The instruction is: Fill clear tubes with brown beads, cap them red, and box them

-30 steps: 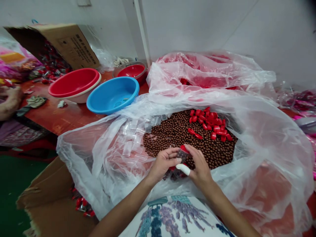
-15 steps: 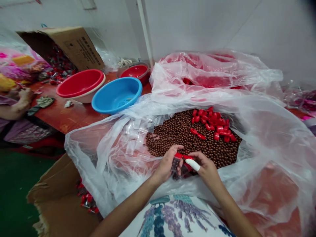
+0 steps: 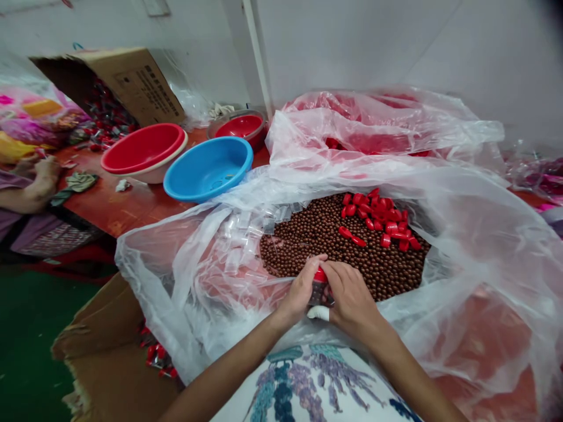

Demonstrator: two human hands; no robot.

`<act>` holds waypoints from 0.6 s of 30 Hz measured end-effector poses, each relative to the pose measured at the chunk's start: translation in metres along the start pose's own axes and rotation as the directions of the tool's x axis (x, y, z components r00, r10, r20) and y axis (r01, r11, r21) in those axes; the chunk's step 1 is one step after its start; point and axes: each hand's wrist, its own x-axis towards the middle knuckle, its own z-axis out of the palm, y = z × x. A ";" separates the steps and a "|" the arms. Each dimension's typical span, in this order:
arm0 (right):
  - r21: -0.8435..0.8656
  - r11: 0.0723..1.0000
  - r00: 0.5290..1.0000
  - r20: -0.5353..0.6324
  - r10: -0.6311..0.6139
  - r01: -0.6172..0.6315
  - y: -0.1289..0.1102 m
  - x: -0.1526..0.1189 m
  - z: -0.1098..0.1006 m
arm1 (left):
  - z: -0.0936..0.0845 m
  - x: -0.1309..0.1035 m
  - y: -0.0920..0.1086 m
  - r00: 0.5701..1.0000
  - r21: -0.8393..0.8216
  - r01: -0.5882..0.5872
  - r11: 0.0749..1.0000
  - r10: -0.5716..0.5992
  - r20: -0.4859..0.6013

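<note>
Between my hands is a small clear container [image 3: 319, 288] with a red cap and dark contents, partly hidden by fingers. My left hand [image 3: 298, 294] is closed around its left side. From the right, my right hand [image 3: 354, 296] wraps over the cap, its thumb in a white finger cover [image 3: 318, 313] low against the container. Just beyond lies a heap of round brown balls [image 3: 316, 234] in an opened plastic bag [image 3: 185, 258]. Red caps [image 3: 382, 214] are piled on the balls at the upper right, and small clear empty containers [image 3: 237, 234] lie at the left.
On the red table [image 3: 101, 205] stand a blue basin [image 3: 209, 167], a red basin [image 3: 143, 146] and a tipped cardboard box [image 3: 145, 82]. Another bag of red pieces [image 3: 378, 126] sits behind. Below left is an open carton [image 3: 109, 351]. A co-worker's hand [image 3: 46, 173] shows at far left.
My right hand has turned and come left over the cap, its covered thumb swinging down beneath. The red pieces that showed between my hands are now mostly covered. My left hand stays nearly in place.
</note>
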 end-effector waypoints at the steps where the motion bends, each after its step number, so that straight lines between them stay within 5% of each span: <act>1: -0.024 1.000 1.000 0.008 -0.013 0.013 0.000 0.001 -0.001 | 0.000 0.000 0.000 1.000 -0.005 0.019 1.000 -0.019 0.005; 12: -0.075 0.990 0.993 0.007 -0.116 0.116 0.003 0.006 -0.005 | 0.007 -0.006 -0.002 0.971 -0.116 0.166 0.979 -0.142 0.191; 15: -0.045 0.995 0.996 0.003 -0.088 0.088 0.002 0.001 -0.005 | -0.001 -0.006 0.005 0.976 0.103 0.025 0.994 -0.047 0.211; 18: -0.005 0.997 0.993 0.091 -0.073 0.074 0.002 -0.006 -0.006 | -0.025 0.004 0.020 0.971 0.409 -0.185 0.894 0.103 0.215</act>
